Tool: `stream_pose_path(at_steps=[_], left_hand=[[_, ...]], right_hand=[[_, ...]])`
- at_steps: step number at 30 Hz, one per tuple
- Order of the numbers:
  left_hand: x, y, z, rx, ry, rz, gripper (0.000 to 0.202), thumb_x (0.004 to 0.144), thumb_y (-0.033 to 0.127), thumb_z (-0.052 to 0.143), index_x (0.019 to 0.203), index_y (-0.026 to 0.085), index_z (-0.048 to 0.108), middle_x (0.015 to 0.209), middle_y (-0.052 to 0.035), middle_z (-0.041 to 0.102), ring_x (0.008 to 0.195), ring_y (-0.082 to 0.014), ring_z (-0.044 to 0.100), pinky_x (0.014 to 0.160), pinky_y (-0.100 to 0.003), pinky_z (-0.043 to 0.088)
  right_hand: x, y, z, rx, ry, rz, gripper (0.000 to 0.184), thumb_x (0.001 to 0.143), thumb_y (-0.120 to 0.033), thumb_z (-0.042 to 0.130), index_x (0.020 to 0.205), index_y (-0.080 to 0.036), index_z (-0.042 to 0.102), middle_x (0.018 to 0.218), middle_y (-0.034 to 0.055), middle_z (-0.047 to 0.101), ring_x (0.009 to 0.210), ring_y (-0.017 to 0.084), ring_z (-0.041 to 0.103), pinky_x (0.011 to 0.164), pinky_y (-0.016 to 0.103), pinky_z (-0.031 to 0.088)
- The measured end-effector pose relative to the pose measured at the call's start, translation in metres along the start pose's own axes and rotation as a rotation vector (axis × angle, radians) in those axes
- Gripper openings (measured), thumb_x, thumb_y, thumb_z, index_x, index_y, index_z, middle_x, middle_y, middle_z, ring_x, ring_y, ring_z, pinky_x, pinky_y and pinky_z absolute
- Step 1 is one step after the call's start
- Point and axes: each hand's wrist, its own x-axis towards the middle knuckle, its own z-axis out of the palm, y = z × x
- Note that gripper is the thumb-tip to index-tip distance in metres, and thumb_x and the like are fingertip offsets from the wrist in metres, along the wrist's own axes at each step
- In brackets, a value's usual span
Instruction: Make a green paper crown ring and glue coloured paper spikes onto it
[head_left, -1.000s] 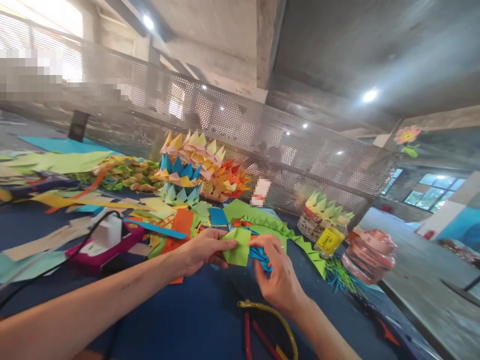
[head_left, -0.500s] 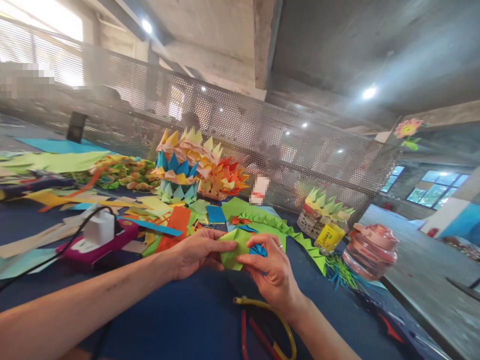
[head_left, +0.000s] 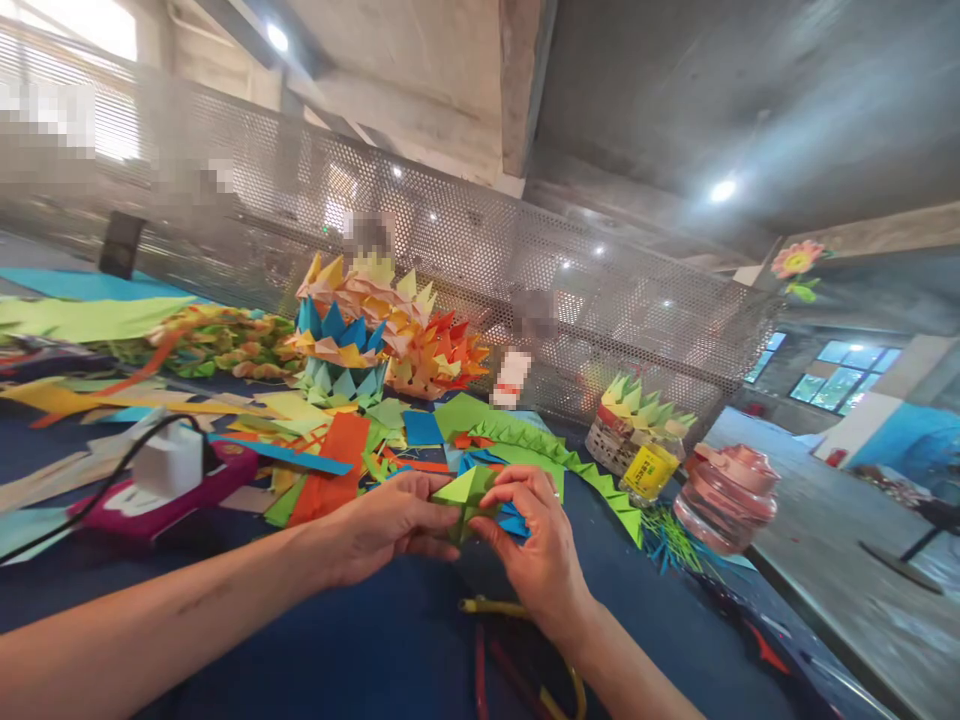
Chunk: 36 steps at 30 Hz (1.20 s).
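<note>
Green paper now folded, blue table

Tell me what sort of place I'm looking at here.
Probably a paper-craft workshop: folded paper pieces stacked on the blue table, cut coloured sheets strewn about, both hands folding green paper.

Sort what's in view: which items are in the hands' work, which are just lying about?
In hand:
left hand
right hand
green folded paper
blue paper piece

Lying about:
spiky paper stack
pink jar
magenta device
green zigzag strip
orange sheet
</note>
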Motion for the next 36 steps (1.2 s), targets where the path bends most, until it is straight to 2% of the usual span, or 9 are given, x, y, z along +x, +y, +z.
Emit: stream_pose_path(at_steps=[6,11,16,18,20,23,26,31,36], left_hand=[[-0.001,-0.001,0.004,-0.01,0.012,0.001,0.028,0.061,0.028,0.084,0.084,0.015,0.075,0.078,-0.0012,0.069,0.064,-0.0091,0.059,0.062,-0.019,0.055],[-0.002,-0.001,0.008,-0.012,0.051,0.028,0.033,0.059,0.026,0.085,0.089,0.016,0.075,0.079,-0.0015,0.07,0.064,-0.0096,0.059,0.06,-0.018,0.053],[-0.002,-0.002,0.01,0.005,0.114,0.033,0.033,0.058,0.027,0.085,0.088,0.015,0.075,0.081,-0.0042,0.072,0.064,-0.0118,0.061,0.057,-0.018,0.052],[-0.002,-0.001,0.01,0.014,0.134,0.035,0.033,0.058,0.029,0.085,0.087,0.015,0.075,0.081,-0.0051,0.073,0.065,-0.0127,0.062,0.057,-0.019,0.052],[-0.002,0.001,0.01,0.016,0.149,0.042,0.035,0.057,0.03,0.085,0.087,0.015,0.075,0.082,-0.0053,0.073,0.066,-0.0131,0.062,0.058,-0.019,0.052],[-0.002,0.002,0.01,0.022,0.151,0.066,0.037,0.057,0.03,0.085,0.09,0.016,0.075,0.085,-0.0052,0.074,0.067,-0.0131,0.063,0.059,-0.019,0.052],[-0.002,0.003,0.011,0.044,0.152,0.086,0.038,0.058,0.031,0.084,0.091,0.015,0.075,0.085,-0.0056,0.074,0.068,-0.0139,0.063,0.059,-0.02,0.051],[-0.001,0.001,0.01,0.062,0.158,0.09,0.038,0.057,0.029,0.084,0.091,0.014,0.075,0.085,-0.0061,0.074,0.068,-0.0146,0.064,0.059,-0.02,0.051],[0.001,-0.002,0.007,0.033,0.137,0.076,0.032,0.06,0.026,0.083,0.09,0.016,0.076,0.086,-0.004,0.074,0.067,-0.0117,0.062,0.06,-0.018,0.052]], right_hand=[[0.001,0.0,0.003,0.038,0.014,0.028,0.013,0.077,-0.016,0.071,0.083,-0.022,0.061,0.094,0.0033,0.058,0.091,0.02,0.055,0.086,0.038,0.044],[0.0,-0.003,0.004,0.043,0.053,0.061,0.013,0.076,-0.019,0.068,0.084,-0.022,0.06,0.097,0.0045,0.057,0.093,0.021,0.056,0.085,0.037,0.045],[-0.004,-0.004,0.011,0.058,0.143,0.236,0.039,0.071,-0.028,0.072,0.104,-0.022,0.052,0.103,0.0064,0.058,0.093,0.022,0.056,0.077,0.035,0.048],[-0.005,-0.003,0.013,0.109,0.137,0.327,0.044,0.069,-0.033,0.074,0.105,-0.021,0.051,0.102,0.0064,0.06,0.093,0.022,0.057,0.073,0.033,0.048],[-0.004,-0.002,0.013,0.165,0.098,0.377,0.041,0.07,-0.037,0.072,0.102,-0.02,0.053,0.099,0.0059,0.062,0.09,0.021,0.058,0.071,0.032,0.047],[-0.002,-0.003,0.012,0.213,0.009,0.401,0.025,0.076,-0.04,0.065,0.09,-0.02,0.058,0.091,0.0044,0.065,0.081,0.019,0.059,0.068,0.029,0.046],[-0.002,-0.004,0.01,0.238,-0.017,0.429,0.02,0.078,-0.04,0.062,0.081,-0.02,0.058,0.086,0.0032,0.065,0.077,0.017,0.059,0.064,0.027,0.045],[-0.002,-0.003,0.01,0.291,-0.02,0.46,0.018,0.076,-0.037,0.064,0.08,-0.02,0.058,0.085,0.0027,0.065,0.07,0.015,0.058,0.061,0.025,0.047],[-0.003,-0.003,0.012,0.325,-0.02,0.488,0.017,0.075,-0.035,0.065,0.082,-0.02,0.06,0.085,0.0033,0.065,0.071,0.016,0.058,0.065,0.028,0.048]])
